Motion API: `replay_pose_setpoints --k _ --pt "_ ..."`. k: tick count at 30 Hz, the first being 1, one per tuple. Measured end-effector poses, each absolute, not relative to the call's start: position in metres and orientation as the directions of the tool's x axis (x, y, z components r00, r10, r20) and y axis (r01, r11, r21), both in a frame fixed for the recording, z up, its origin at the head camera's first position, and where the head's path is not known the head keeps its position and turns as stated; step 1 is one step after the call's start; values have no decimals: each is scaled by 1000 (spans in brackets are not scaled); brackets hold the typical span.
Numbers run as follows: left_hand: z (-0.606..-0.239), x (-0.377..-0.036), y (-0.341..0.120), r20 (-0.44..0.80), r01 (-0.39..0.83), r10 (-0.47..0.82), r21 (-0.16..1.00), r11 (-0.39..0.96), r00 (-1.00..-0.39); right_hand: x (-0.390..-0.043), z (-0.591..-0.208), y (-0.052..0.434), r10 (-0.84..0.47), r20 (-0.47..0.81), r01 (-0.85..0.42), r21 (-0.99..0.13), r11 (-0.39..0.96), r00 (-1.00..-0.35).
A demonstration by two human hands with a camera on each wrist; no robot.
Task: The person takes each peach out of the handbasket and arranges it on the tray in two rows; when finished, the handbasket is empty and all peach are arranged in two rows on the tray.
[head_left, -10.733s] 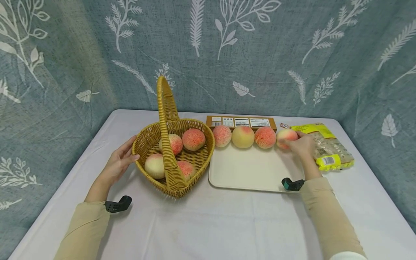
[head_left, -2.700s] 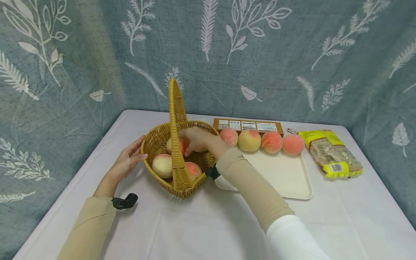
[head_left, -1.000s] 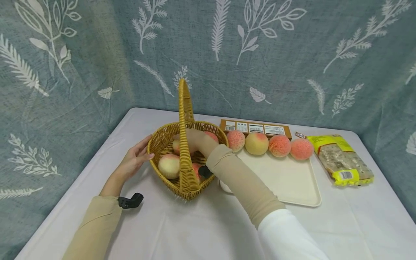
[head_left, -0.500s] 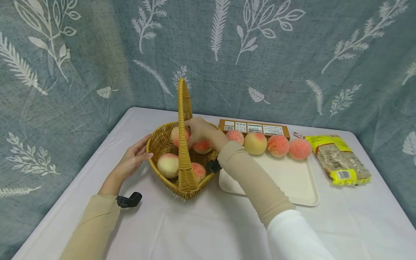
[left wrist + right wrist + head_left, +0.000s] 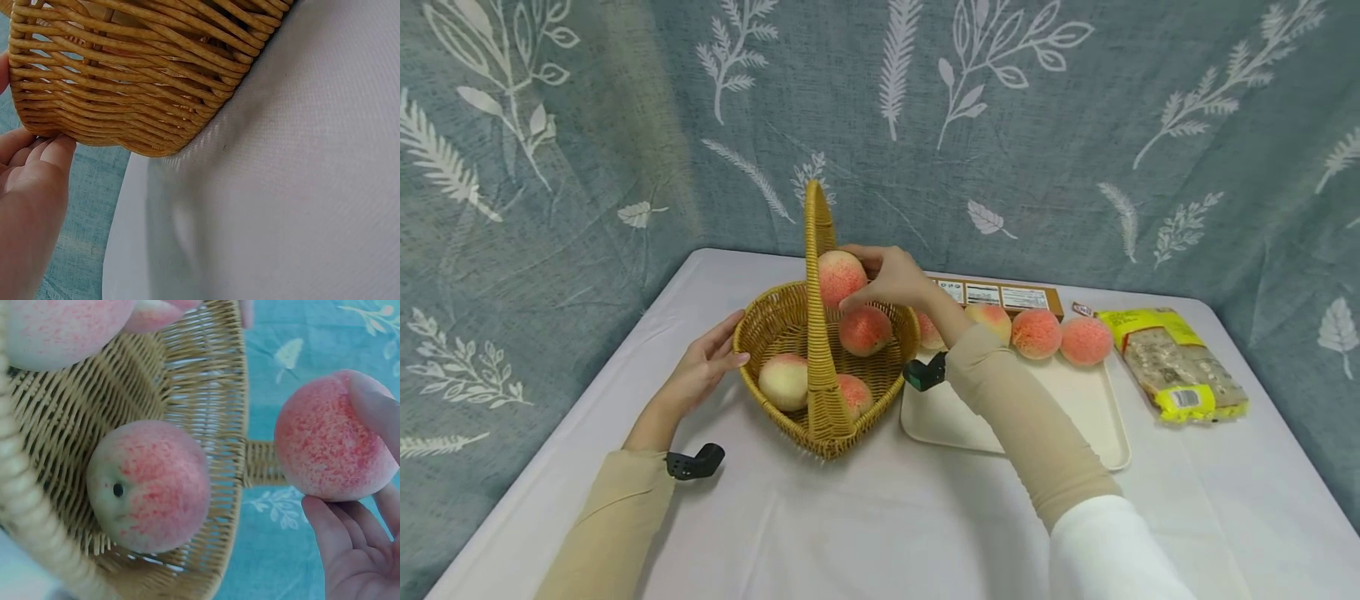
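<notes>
With thumb and fingers my right hand (image 5: pixel 895 279) grips a pink-speckled peach (image 5: pixel 841 281), raised above the back rim of the wicker basket (image 5: pixel 767 421) beside its tall handle. The right wrist view shows that peach (image 5: pixel 331 444) between thumb and fingertips. Inside the basket lie three more: a red peach (image 5: pixel 865 331), a pale peach (image 5: pixel 783 382) and another peach (image 5: pixel 853 396) partly behind the handle. My left hand (image 5: pixel 692 375) holds the basket's left side, its thumb and fingers at the rim; in the left wrist view, fingers (image 5: pixel 53 153) press against the weave.
Right of the basket stands a cream tray (image 5: pixel 955 425), with several peaches (image 5: pixel 1036 333) lined up along its back edge, partly behind my right arm. Behind them lies a brown box (image 5: pixel 1022 297). A yellow plastic bag (image 5: pixel 1183 358) is at the right. A patterned curtain (image 5: pixel 880 167) hangs behind.
Earlier my right hand was at the tray's right-hand peach; it then reached into the basket, took hold of a peach and lifted it up and back. My left hand stays at the basket.
</notes>
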State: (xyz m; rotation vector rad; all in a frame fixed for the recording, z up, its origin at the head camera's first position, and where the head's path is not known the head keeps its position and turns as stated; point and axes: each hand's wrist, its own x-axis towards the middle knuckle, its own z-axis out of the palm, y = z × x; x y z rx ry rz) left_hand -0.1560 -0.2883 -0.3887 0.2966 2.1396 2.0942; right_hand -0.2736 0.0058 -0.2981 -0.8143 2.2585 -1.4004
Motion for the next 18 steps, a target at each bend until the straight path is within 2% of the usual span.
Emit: replay_pose_setpoints --k 5,18 --pt "-390 -157 -289 42 47 236 999 17 -971 -271 -299 26 -612 21 -217 -944 249 -791" --pt "-390 -157 -288 58 63 240 998 13 -969 -256 -299 79 -513 24 -121 -980 157 -858"
